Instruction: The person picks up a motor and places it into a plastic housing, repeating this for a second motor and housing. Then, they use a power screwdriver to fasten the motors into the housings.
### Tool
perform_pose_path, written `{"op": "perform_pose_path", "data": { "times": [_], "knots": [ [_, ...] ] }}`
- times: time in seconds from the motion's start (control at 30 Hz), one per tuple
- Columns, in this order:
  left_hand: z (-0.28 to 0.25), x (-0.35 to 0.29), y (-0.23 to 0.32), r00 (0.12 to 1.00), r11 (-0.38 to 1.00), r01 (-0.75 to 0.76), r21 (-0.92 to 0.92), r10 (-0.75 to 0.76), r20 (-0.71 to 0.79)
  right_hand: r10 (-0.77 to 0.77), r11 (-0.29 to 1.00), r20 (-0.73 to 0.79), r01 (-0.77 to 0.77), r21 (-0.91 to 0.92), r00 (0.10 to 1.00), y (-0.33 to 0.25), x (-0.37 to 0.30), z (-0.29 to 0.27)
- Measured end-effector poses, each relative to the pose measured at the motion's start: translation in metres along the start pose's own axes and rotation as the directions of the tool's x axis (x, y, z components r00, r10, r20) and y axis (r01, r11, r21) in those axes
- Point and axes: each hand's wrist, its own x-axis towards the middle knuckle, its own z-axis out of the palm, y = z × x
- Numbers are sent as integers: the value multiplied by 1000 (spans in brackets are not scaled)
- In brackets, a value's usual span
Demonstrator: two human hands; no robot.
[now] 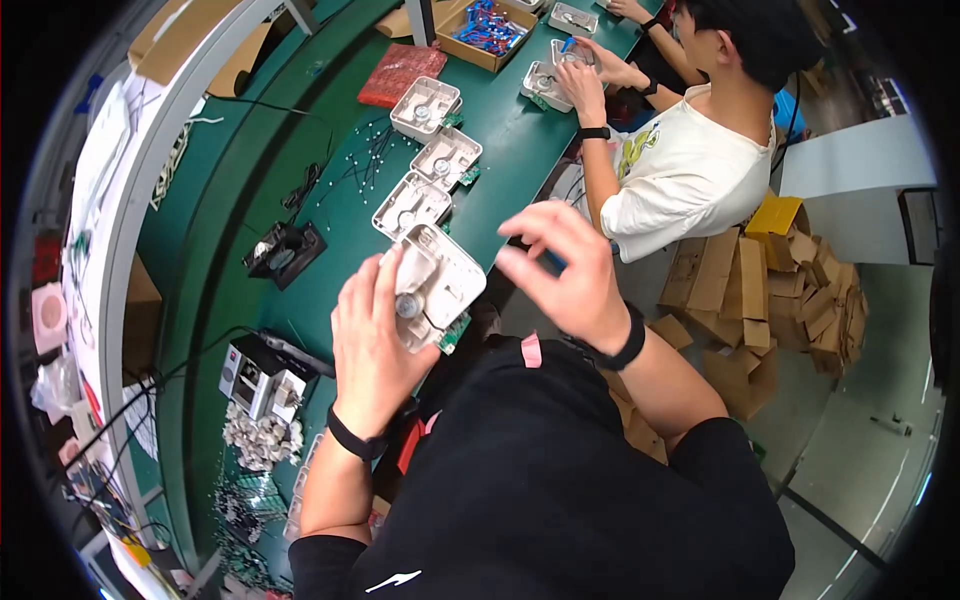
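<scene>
My left hand (372, 335) grips a white plastic housing (458, 275), an open shell with its hollow inside facing up. Inside it sits a round silver part (407, 306), and a small green circuit board (454, 335) sticks out at its lower right edge. To the right of the shell, my right hand (570, 275) is raised with thumb and fingers curved and apart; I see nothing held in it. Just beyond, similar white housings (408, 204) stand in a staggered row on the green bench (500, 150), with round parts inside and green boards beside them.
Thin black wires (368, 160) lie left of the row, near a red bubble-wrap packet (402, 75). A box of blue parts (487, 30) stands farther back. A black stand (285, 255) and a grey device (255, 375) are at left. A co-worker (690, 170) handles another housing; cardboard (765, 290) is piled at right.
</scene>
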Motion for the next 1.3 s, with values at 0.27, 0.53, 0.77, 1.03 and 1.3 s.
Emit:
{"op": "perform_pose_path", "data": {
  "times": [0.27, 0.53, 0.77, 1.03, 1.3],
  "knots": [
    [13, -33, 28, 991, 999, -22, -42, 28, 127, -275, 885, 229, 339, -318, 934, -2, -15, 18],
    [16, -38, 42, 988, 998, -59, -10, 59, 146, 125, 913, 278, 0, -409, 952, 8, -22, 24],
    [18, -34, 39, 982, 997, -68, -29, 73, 176, 82, 915, 271, 35, -403, 959, 14, -21, 25],
    [19, -30, 32, 979, 997, -78, -20, 80, 187, 143, 934, 365, -3, -358, 920, 10, -17, 18],
    [19, -33, 29, 979, 995, -91, -34, 96, 178, 36, 912, 403, 135, -387, 914, 10, -18, 20]
  ]
}}
